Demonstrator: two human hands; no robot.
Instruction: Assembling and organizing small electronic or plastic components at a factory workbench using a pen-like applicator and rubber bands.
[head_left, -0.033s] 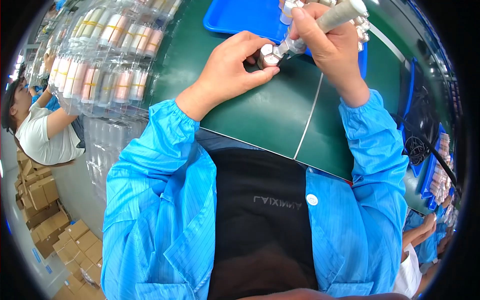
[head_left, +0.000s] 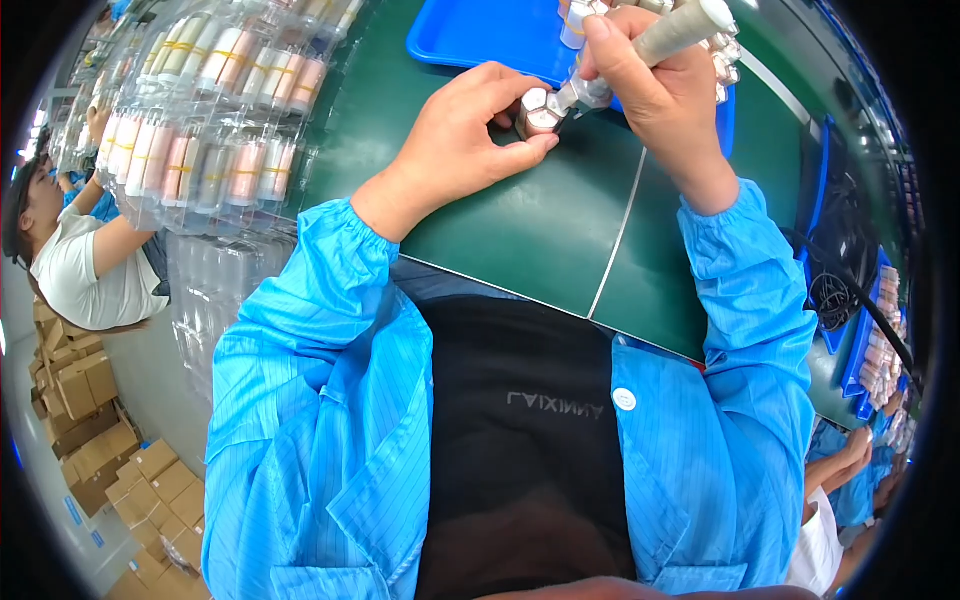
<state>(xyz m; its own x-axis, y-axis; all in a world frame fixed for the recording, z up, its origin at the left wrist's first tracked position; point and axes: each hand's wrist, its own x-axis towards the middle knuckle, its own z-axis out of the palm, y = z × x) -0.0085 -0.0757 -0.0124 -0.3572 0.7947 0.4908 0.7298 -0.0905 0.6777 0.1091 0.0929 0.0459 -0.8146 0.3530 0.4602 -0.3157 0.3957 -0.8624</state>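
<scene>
My left hand (head_left: 462, 135) is closed, thumb and fingers curled around a small whitish piece with a faceted, shiny end (head_left: 540, 108), just above the green tabletop (head_left: 520, 215). In my right hand (head_left: 665, 95) is a pale cylindrical stick (head_left: 684, 32), tilted with its rounded end up and to the right. The stick's clear, narrower lower part (head_left: 582, 93) reaches down to the faceted piece. Whether the two touch or are joined I cannot tell. My fingers partly hide both things.
A blue tray (head_left: 470, 35) lies beyond my hands, with several pale capped tubes by its right part. Clear plastic trays of banded tubes (head_left: 215, 165) are stacked at the left. A co-worker (head_left: 95, 250) is beyond them, near cardboard boxes (head_left: 85, 385). Black cable (head_left: 850, 285) runs at the right.
</scene>
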